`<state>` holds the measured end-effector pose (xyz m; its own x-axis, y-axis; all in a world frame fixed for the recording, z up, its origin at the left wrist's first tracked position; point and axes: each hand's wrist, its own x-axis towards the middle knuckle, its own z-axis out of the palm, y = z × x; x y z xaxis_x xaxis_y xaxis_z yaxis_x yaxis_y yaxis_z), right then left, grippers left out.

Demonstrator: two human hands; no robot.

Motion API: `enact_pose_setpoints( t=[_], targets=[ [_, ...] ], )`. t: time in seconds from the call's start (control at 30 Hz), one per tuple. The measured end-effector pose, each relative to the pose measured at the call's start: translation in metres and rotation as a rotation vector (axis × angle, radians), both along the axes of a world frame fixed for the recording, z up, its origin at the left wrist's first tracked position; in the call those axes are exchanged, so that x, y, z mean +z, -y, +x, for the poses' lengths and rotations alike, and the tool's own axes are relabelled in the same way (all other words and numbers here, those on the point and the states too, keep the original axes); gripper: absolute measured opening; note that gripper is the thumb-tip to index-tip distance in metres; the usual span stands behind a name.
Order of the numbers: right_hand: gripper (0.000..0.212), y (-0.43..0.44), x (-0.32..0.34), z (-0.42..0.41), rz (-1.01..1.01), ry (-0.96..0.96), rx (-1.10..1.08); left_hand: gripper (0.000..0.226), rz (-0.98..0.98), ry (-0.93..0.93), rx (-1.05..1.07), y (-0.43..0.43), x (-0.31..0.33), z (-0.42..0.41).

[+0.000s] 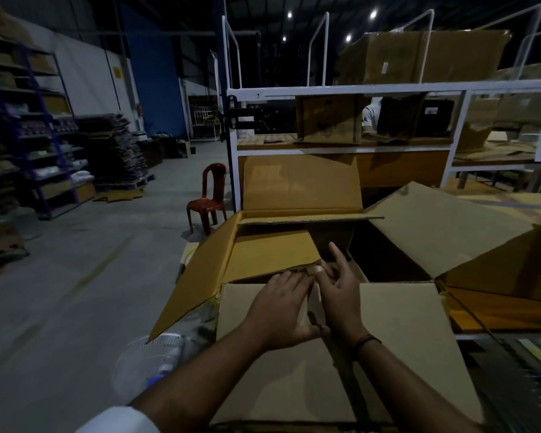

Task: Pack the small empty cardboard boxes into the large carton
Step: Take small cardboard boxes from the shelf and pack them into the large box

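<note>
Cardboard everywhere at centre frame: the carton stands open, its far flap upright, its left flap splayed out toward the floor, its near flap folded down toward the bottom of the frame. Both hands meet right at the carton's near rim. The left hand lies palm down with fingers curled over a small box at the edge; the right hand presses beside it, thumb on the box's top corner, forefinger stretched out toward the carton's dark inside. Both grips are partly closed on that small box, loose rather than clenched, and most of the box hides under the hands.

Inside the carton, on the left, a flat tan surface shows; whether that is a packed box or a liner, I cannot tell. The right half looks dark and open.

My read: this is the placing step, a small box going over the rim. Next it needs lowering into the gap on the right, kept square to the wall so it seats flush.

A red chair stands on the floor behind, left of the carton.
</note>
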<state>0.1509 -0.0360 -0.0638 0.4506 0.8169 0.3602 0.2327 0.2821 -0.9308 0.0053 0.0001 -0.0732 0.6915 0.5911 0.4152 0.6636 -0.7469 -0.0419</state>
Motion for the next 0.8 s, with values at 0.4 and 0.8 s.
enact_pose_setpoints(
  t=[0.4, 0.8],
  targets=[
    [0.085, -0.011, -0.002, 0.015, 0.061, 0.326, 0.02, 0.118, -0.017, -0.086, 0.085, -0.008, 0.005, 0.003],
    [0.093, -0.013, 0.001, 0.024, 0.06, 0.506, 0.152, 0.114, -0.068, -0.084, 0.093, -0.009, 0.008, 0.006]
  ],
)
